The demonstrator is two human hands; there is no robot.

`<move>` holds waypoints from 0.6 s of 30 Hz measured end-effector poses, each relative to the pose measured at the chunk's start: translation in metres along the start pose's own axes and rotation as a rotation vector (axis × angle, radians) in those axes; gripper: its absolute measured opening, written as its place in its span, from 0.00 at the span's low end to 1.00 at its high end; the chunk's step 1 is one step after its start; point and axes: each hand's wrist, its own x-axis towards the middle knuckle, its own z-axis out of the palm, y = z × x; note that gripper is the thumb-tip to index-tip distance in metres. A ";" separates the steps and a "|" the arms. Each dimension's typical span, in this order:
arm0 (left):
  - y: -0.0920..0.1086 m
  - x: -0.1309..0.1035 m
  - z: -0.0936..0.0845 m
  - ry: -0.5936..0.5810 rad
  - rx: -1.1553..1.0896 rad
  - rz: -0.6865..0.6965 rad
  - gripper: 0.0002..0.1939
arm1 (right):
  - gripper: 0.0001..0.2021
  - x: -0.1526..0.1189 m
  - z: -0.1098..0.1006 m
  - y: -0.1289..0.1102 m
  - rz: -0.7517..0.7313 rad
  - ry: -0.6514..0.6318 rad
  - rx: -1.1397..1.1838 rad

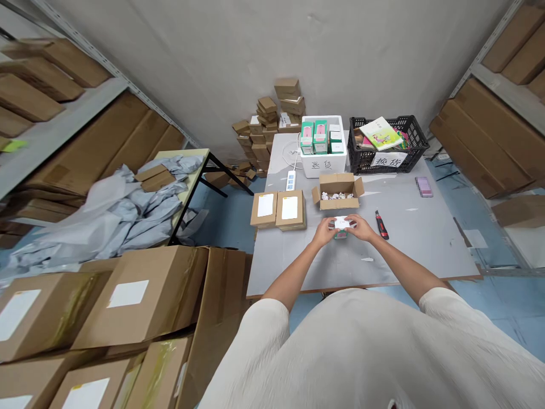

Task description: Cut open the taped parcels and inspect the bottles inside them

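Note:
Between my hands, just in front of an open cardboard box (pixel 338 201), is a small white-and-green box (pixel 342 222). My left hand (pixel 324 233) grips its left side and my right hand (pixel 360 228) its right side, fingers closed on the edges. The box's white top faces up and a green part shows below it. Crumpled white paper lies inside the open cardboard box. To the right of my right hand rests a red and black utility knife (pixel 382 225).
Two labelled cartons (pixel 290 207) stand at the left of the table (pixel 409 255). Behind are a power strip (pixel 290 180), a white foam box (pixel 322 166) of green boxes and a black crate (pixel 361 162) with books. Large cartons (pixel 149 284) crowd the near left.

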 end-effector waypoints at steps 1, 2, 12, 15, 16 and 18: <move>0.000 0.000 0.000 -0.002 0.004 0.004 0.22 | 0.21 0.000 0.000 0.000 -0.002 -0.005 -0.004; 0.000 0.000 0.000 -0.001 0.009 0.008 0.22 | 0.20 0.000 -0.001 0.001 -0.006 -0.012 -0.006; -0.005 -0.001 0.007 0.002 0.092 0.010 0.21 | 0.24 -0.002 0.003 0.005 -0.092 -0.030 -0.159; -0.005 -0.002 0.009 0.007 0.088 0.018 0.23 | 0.22 -0.003 0.001 -0.005 -0.101 -0.043 -0.215; -0.004 -0.002 0.009 0.008 0.087 0.022 0.23 | 0.21 -0.003 -0.001 -0.009 -0.093 -0.051 -0.220; -0.005 -0.002 0.008 0.013 0.074 0.031 0.28 | 0.20 -0.003 -0.005 -0.018 -0.074 -0.063 -0.218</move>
